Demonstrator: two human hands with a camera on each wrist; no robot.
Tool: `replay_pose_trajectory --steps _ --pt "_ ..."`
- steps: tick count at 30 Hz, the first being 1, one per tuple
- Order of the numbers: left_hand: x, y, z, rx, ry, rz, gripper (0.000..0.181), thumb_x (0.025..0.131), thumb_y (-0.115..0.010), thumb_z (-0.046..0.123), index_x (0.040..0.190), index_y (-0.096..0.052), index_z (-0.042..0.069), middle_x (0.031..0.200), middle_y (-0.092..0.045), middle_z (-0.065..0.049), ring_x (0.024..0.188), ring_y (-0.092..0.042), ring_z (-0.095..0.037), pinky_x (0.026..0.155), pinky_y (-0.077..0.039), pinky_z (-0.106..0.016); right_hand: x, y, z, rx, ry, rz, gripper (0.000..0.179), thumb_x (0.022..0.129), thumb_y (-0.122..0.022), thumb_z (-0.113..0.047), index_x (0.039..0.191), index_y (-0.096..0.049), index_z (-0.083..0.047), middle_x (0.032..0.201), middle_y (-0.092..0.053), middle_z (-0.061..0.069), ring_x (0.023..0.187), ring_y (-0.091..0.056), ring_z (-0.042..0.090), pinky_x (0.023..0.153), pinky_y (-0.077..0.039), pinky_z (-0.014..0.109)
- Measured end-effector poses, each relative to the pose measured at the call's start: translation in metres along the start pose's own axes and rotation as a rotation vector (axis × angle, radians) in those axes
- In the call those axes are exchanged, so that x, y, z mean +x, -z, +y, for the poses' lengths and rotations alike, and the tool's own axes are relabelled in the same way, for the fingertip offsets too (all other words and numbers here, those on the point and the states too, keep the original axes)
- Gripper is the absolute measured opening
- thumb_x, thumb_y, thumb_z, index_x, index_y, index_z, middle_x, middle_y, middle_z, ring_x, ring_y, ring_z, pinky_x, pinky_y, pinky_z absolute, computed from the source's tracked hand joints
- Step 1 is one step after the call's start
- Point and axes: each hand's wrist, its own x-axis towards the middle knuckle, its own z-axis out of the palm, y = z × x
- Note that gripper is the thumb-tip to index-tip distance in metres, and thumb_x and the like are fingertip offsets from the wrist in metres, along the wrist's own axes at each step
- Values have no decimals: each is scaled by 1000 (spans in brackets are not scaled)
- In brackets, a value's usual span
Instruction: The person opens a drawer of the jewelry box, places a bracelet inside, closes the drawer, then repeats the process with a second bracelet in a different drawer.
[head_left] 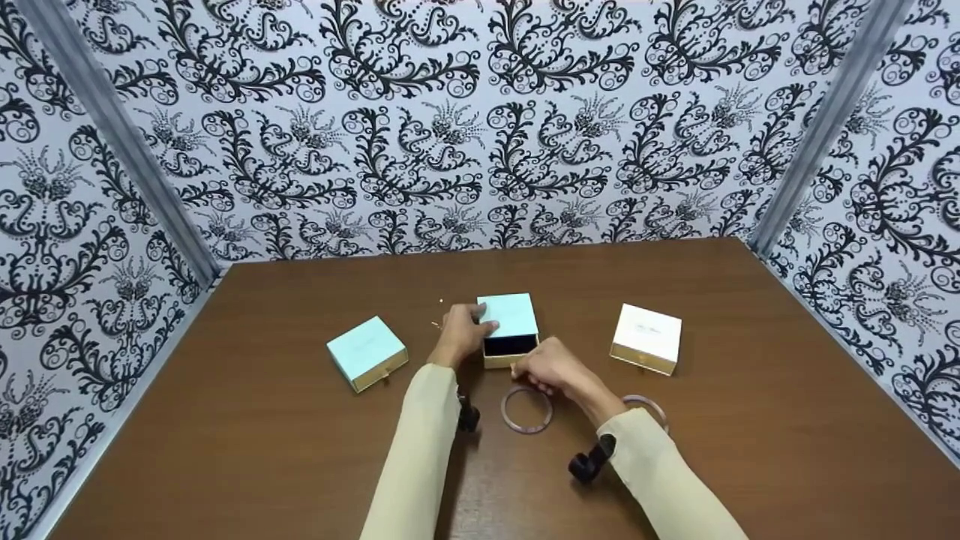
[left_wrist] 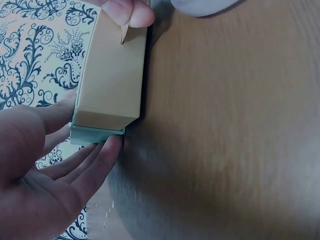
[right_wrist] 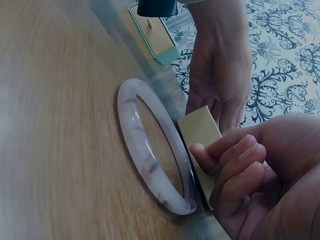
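A mint-green jewelry box point(head_left: 510, 315) sits at the middle of the table, its gold drawer point(head_left: 499, 361) pulled partly out, showing a black inside. My left hand point(head_left: 461, 330) grips the box's sleeve at its left side, thumb on top. At the drawer's front, my right hand point(head_left: 551, 367) pinches the small pull tab point(left_wrist: 125, 34), seen in the left wrist view. Just in front of the drawer lies a pale bangle point(right_wrist: 145, 160) with purplish marks, flat on the table.
Another mint-green box point(head_left: 367, 349) stands closed on the left, and a closed white box point(head_left: 647, 334) on the right. A second bangle point(head_left: 662, 414) lies partly hidden by the right forearm. Tiny shiny pieces point(head_left: 436, 325) lie left of the middle box. Patterned walls point(head_left: 450, 150) enclose the table.
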Motion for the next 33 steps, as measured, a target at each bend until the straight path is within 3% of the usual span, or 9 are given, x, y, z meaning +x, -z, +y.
replay_pose_trajectory --steps 22,33 --pt "1 -1 -3 -22 -5 0 43 92 -72 14 132 -63 -1 137 -62 -19 137 -51 -31 115 -41 -41 -10 0 2 -41 4 -25 14 78 -69 -7 67 -75 -1 41 -42 -7 36 -36 6 36 -31 18" --pt "-1 -1 -2 2 -18 14 44 93 -72 16 133 -63 2 131 -66 -19 126 -60 -31 106 -49 -42 -13 1 3 -4 13 -62 16 79 -65 -4 69 -75 2 42 -42 -7 38 -35 5 37 -30 17"
